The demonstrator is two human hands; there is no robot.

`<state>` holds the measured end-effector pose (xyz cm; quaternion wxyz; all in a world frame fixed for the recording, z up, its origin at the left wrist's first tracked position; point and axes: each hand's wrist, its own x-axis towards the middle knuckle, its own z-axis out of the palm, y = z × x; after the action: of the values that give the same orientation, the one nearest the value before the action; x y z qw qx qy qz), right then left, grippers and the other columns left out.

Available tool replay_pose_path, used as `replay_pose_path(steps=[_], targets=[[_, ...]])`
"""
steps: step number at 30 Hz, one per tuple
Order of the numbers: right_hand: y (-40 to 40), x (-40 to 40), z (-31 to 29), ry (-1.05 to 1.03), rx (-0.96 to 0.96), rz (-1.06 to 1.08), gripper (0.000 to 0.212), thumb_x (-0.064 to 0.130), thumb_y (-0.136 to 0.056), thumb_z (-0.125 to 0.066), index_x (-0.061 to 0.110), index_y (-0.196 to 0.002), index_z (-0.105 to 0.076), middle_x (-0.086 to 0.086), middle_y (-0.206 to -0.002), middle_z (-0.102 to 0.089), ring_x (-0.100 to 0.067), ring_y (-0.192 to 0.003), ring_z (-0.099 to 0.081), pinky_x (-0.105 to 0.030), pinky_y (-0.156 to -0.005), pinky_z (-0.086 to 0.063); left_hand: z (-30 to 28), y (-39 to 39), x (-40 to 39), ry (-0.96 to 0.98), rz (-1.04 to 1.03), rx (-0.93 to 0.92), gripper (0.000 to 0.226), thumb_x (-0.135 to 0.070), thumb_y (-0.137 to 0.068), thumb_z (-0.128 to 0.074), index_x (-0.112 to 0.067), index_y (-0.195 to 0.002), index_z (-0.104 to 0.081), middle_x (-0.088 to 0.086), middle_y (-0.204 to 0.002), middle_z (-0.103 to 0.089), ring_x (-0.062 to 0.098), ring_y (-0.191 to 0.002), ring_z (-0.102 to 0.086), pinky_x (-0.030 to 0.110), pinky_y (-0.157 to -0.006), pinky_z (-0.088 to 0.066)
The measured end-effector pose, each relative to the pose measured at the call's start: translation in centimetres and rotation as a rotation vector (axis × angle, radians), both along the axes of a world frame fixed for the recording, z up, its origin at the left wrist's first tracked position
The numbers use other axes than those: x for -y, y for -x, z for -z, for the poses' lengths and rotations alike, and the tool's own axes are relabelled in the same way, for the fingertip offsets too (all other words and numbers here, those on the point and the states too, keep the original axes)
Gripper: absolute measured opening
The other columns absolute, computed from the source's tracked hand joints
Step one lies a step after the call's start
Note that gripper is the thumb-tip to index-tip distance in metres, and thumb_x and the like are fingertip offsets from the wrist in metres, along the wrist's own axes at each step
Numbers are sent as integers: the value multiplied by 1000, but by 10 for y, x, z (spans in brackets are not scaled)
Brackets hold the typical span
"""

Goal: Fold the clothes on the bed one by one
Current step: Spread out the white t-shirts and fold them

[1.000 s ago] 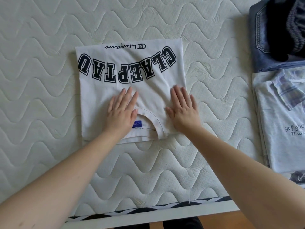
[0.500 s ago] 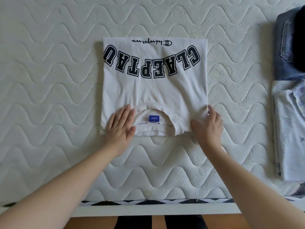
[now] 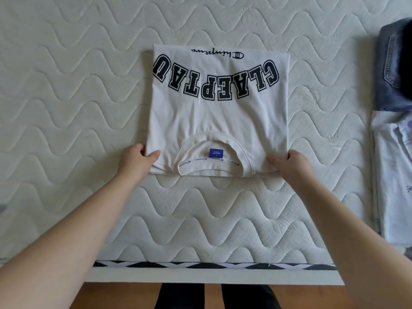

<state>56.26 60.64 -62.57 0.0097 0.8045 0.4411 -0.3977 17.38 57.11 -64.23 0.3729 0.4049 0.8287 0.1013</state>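
Note:
A folded white T-shirt [image 3: 219, 117] with large black block letters lies flat in the middle of the quilted mattress [image 3: 66, 97], collar and blue neck label toward me. My left hand [image 3: 137, 160] grips its near left corner, thumb on top and fingers tucked under the edge. At the near right corner my right hand [image 3: 289, 162] holds the shirt the same way, thumb over the fabric.
Folded blue jeans [image 3: 392, 70] with a dark garment on top lie at the far right. A folded pale grey shirt stack [image 3: 394, 175] sits nearer along the right edge. The mattress front edge [image 3: 211, 265] has a black-and-white trim; wooden floor lies below.
Both hands went from lying flat on the shirt near the collar to gripping its two near corners. The view shifted, so the shirt sits more to the centre.

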Motion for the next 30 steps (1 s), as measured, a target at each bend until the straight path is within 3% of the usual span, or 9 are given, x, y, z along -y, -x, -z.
replay_pose_path(steps=[3, 6, 9, 14, 19, 23, 25, 28, 30], targets=[[3, 10, -5, -43, -88, 86, 34, 40, -90, -66, 8, -95, -56, -5, -84, -65, -24, -63, -67, -30, -51, -40, -2, -5, 3, -5, -78, 126, 22, -30, -87, -68, -16, -97, -55, 4, -97, -66, 25, -86, -62, 37, -76, -50], [7, 23, -9, -71, -103, 103, 31, 39, -92, -65, 10, -93, -55, -3, -82, -65, -17, -52, -67, -29, -48, -40, -1, -9, 11, -35, -235, 358, 22, -16, -88, -68, -19, -104, -53, 8, -107, -66, 25, -93, -66, 38, -71, -58], [18, 38, -13, -44, -150, 121, 27, 36, -91, -67, 12, -89, -55, -5, -83, -66, -14, -49, -67, -32, -51, -50, 1, 4, 13, -114, -261, 298, 23, -14, -85, -71, -25, -99, -56, 7, -104, -70, 22, -90, -67, 41, -82, -55], [55, 82, -12, 76, -251, 242, 20, 31, -88, -70, 13, -87, -61, -4, -77, -67, -26, -65, -70, -51, -72, -59, -1, 32, -2, -178, -302, 233, 23, -13, -83, -72, -21, -102, -61, 8, -106, -70, 22, -94, -65, 42, -91, -51], [127, 127, -8, 287, -485, 539, 27, 28, -87, -74, 5, -96, -63, -8, -95, -68, -24, -74, -69, -40, -71, -62, -13, 60, -32, -280, -314, 86, 35, -20, -78, -75, -16, -111, -65, -1, -100, -68, 12, -84, -61, 14, -66, -45], [201, 149, -9, 431, -726, 768, 27, 26, -87, -75, 8, -102, -61, -10, -100, -70, -19, -70, -73, -27, -58, -57, -16, 79, -48, -302, -393, 127, 47, -17, -78, -73, -17, -122, -58, -4, -110, -65, 10, -92, -61, 15, -73, -46], [231, 153, -11, 488, -800, 821, 31, 28, -86, -76, 7, -103, -61, -9, -98, -70, -17, -70, -74, -25, -60, -58, -16, 84, -47, -287, -409, 168, 53, -16, -80, -73, -18, -129, -53, -2, -118, -64, 13, -101, -61, 21, -86, -49], [256, 152, -9, 492, -798, 785, 36, 30, -87, -74, 6, -109, -61, -10, -105, -68, -19, -79, -73, -24, -62, -58, -16, 86, -29, -236, -409, 141, 61, -24, -82, -72, -21, -136, -44, -2, -119, -60, 16, -103, -59, 24, -87, -49], [258, 148, -7, 464, -749, 726, 32, 30, -89, -71, 6, -107, -61, -10, -99, -69, -20, -77, -72, -24, -61, -58, -17, 80, -5, -185, -463, 108, 51, -29, -83, -67, -24, -129, -47, -1, -113, -61, 22, -99, -61, 31, -85, -51]])
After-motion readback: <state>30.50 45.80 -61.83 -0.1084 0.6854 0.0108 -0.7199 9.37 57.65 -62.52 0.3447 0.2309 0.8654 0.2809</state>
